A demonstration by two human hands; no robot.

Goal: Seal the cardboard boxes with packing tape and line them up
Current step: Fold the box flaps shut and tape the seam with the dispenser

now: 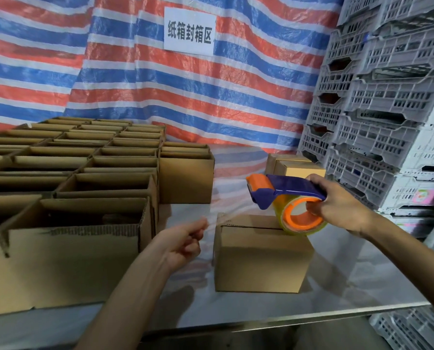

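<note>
- Your right hand (337,205) grips the blue-and-orange tape dispenser (286,198) above the closed brown cardboard box (261,256) on the surface (337,286).
- Your left hand (183,241) pinches the clear tape strip (218,219), left of that box.

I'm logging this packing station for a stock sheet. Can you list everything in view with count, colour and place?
Open cardboard boxes: many, brown, packed in rows at left.
Closed box: one, brown, centre of table.
Second closed box: one, brown, far right by crates.
Tape dispenser: one, blue and orange, above the centre box.
Plastic crates: many, grey, stacked at right.
Tarp: red, white, blue, behind.
Sign: one, white, on tarp.
Left hand: pulling tape.
Right hand: holding dispenser.
</note>
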